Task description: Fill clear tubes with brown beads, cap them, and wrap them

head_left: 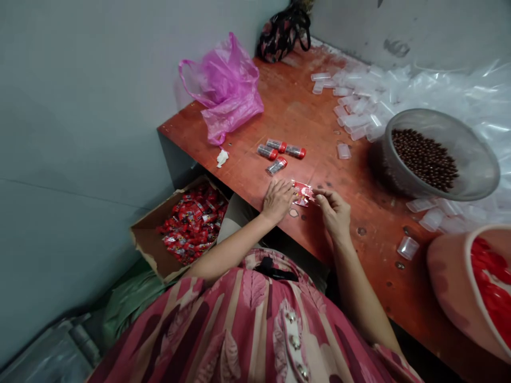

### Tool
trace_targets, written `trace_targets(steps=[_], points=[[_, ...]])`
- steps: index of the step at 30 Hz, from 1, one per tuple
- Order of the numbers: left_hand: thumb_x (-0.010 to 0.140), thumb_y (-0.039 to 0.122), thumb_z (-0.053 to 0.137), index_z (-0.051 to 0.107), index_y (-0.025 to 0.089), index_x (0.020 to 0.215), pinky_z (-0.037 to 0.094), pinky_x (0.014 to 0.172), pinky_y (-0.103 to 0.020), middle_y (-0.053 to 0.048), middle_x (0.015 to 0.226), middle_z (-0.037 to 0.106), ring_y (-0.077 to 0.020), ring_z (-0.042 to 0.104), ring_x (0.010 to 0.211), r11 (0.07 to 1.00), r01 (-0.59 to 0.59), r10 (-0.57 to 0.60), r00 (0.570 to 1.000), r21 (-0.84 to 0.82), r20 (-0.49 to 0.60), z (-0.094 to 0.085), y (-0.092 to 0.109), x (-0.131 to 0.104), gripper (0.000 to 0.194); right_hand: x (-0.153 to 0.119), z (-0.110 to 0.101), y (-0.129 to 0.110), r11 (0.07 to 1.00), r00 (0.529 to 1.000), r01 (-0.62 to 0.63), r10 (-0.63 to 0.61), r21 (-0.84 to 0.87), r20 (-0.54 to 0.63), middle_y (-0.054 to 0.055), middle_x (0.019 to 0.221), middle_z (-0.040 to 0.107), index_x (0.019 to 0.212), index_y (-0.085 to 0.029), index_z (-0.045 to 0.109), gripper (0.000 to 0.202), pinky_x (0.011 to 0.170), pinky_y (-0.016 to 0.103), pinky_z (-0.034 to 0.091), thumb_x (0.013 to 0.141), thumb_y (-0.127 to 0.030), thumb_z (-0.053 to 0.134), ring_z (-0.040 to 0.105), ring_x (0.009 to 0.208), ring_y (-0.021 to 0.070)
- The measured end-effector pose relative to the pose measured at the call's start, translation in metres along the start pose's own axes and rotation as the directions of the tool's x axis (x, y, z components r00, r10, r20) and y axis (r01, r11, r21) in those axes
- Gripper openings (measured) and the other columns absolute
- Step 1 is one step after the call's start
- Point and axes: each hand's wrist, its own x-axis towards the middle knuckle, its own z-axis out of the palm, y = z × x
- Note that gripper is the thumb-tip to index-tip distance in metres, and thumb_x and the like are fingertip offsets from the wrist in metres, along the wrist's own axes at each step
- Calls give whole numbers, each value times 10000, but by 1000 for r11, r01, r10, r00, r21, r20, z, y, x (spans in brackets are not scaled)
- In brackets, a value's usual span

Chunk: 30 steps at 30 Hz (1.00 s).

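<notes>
A small shiny red printed wrapper [302,192] lies on the reddish-brown table near its front edge. My left hand [278,202] rests flat there, fingers stretched out and fingertips at the wrapper's left side. At the opposite side, my right hand [335,213] pinches the wrapper's edge between thumb and forefinger. Just beyond my hands are several small clear containers with red caps [277,166], dark contents showing inside. Whether the wrapper is one piece or a small stack is too small to tell.
A grey bowl of dark brown balls [439,117] stands right, before heaped clear plastic containers [359,119]. A pink tub [447,276] holds red caps. Left are a pink plastic bag [233,80] and, below the table, a cardboard box [147,244] of red-capped containers.
</notes>
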Motion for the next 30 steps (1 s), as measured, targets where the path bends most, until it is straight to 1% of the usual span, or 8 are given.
trace_targets(steps=[4, 8, 11, 14, 17, 20, 26, 30], points=[[865, 234, 559, 718, 209, 940, 182, 1144, -544, -93, 1203, 665, -272, 494, 1236, 1000, 23, -23, 1000, -15, -10, 4, -2, 1, 177, 2, 5, -4, 1000, 1000, -20, 20, 10, 18, 40, 895, 707, 929, -193, 700, 247, 814, 383, 521, 796, -385, 622, 645, 812, 179], [892, 187, 486, 718, 201, 898, 232, 1134, -508, -101, 1145, 682, -254, 530, 1181, 1000, -3, 4, 999, 16, -45, 12, -4, 4, 233, 7, 14, -10, 1000, 999, -6, 6, -9, 40, 44, 894, 707, 931, -192, 702, 241, 790, 356, 515, 787, -369, 625, 638, 804, 173], [900, 153, 450, 709, 176, 943, 294, 1111, -471, -120, 1140, 676, -242, 557, 1145, 996, -36, 38, 999, 75, -31, 11, -3, 4, 264, 8, 16, -10, 999, 999, -1, 2, -33, 34, 45, 871, 708, 919, -185, 705, 241, 771, 351, 516, 780, -365, 623, 635, 770, 169], [919, 237, 464, 672, 163, 1065, 302, 1109, -470, -119, 1222, 641, -243, 532, 1187, 981, -69, 68, 998, 181, 12, 7, -1, 2, 265, 5, 14, -9, 999, 1000, -15, 16, -52, 25, 46, 863, 711, 923, -180, 705, 269, 757, 351, 523, 782, -392, 618, 637, 753, 169], [912, 315, 496, 619, 180, 1181, 302, 1112, -462, -101, 1316, 585, -244, 489, 1241, 951, -102, 98, 995, 293, 30, 4, 2, 0, 325, 0, 10, -8, 998, 1000, -22, 23, -59, 11, 51, 891, 717, 945, -178, 704, 283, 775, 353, 524, 780, -392, 621, 643, 766, 168], [918, 315, 486, 632, 216, 1173, 329, 1092, -447, -72, 1303, 599, -233, 504, 1217, 941, -84, 76, 996, 329, 37, 3, 5, 1, 310, -2, 10, -8, 999, 999, -32, 32, -31, 5, 58, 927, 722, 945, -179, 703, 275, 813, 369, 520, 781, -385, 623, 655, 803, 177], [904, 272, 518, 709, 240, 1037, 359, 1053, -443, -49, 1218, 664, -229, 529, 1192, 989, 16, -11, 999, 150, -35, 2, 6, 5, 235, 3, 15, -9, 999, 999, -35, 35, -15, -10, 57, 923, 715, 928, -177, 689, 251, 833, 372, 517, 779, -368, 625, 652, 831, 178], [901, 267, 517, 722, 242, 1000, 356, 1056, -449, -52, 1152, 697, -226, 561, 1153, 1000, 11, -14, 993, -22, -117, 2, 3, 5, 230, 10, 24, -11, 996, 995, -55, 59, 65, -76, 60, 972, 694, 953, -175, 649, 320, 743, 326, 536, 744, -417, 661, 646, 832, 171]])
